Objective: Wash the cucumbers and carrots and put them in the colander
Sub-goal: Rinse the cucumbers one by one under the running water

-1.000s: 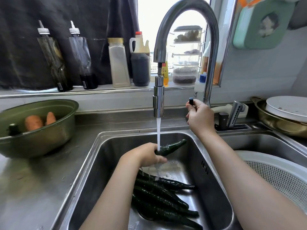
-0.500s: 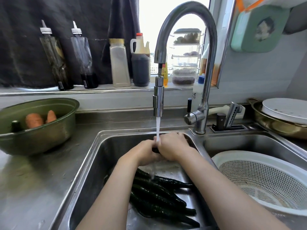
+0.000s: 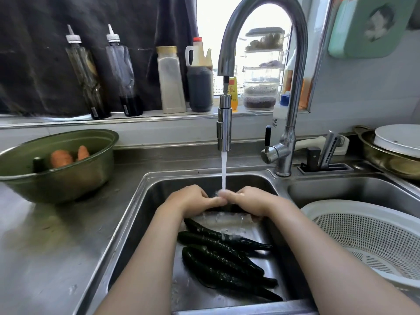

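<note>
We note left hand (image 3: 193, 200) and right hand (image 3: 254, 201) meeting under the water stream (image 3: 224, 171), fingers (image 3: 217, 201) curled round a cucumber (image 3: 235, 208); only a dark sliver shows beneath them. Loose cucumbers (image 3: 227, 258) lie in the sink (image 3: 156, 201) below the fingers. Colander (image 3: 341, 204) sits right of them, and carrots (image 3: 61, 158) are in the green bowl (image 3: 56, 185) far left.

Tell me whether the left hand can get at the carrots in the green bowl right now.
Probably yes, once freed. The left hand grips a cucumber under the tap, but the carrots lie in the open green bowl on the counter to its left, with nothing standing between.
</note>
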Available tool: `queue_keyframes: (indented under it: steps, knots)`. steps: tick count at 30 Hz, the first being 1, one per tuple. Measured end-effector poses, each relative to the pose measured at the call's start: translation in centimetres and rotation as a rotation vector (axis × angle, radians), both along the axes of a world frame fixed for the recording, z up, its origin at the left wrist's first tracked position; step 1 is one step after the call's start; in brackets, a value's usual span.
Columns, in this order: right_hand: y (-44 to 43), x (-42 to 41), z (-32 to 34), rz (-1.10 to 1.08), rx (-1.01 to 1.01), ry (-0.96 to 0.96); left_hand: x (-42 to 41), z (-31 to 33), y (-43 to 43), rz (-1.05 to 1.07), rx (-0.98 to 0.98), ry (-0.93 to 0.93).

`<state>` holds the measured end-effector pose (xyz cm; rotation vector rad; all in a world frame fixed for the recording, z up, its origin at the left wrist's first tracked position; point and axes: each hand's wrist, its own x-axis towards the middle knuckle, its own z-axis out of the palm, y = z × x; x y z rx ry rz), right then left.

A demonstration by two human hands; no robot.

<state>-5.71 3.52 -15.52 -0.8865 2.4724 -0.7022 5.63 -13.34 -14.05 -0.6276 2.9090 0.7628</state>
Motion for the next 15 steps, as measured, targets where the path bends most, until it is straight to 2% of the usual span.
queue_keyframes:
  steps: [4, 8, 10, 13, 15]
  knots:
    - [0.6, 0.3, -0.4, 0.059, -0.001, 0.087, -0.5, -0.8, 0.7, -0.063, 0.162, 0.004]
    - [0.1, 0.2, -0.5, -0.027, -0.015, 0.059, -0.3, -0.5, -0.9, -0.063, 0.19, 0.066]
    - [-0.3, 0.2, -0.7, -0.06, 0.01, 0.056, 0.1, 0.4, -1.6, 0.017, 0.054, 0.029]
    - [0.0, 0.7, -1.1, -0.052, -0.038, -0.146, 0.4, 0.7, -2.0, 0.17, -0.213, 0.005]
    - [0.1, 0.9, -1.6, 0.013, -0.063, -0.242, 0.2, 0.5, -1.4, 0.203, -0.301, 0.045]
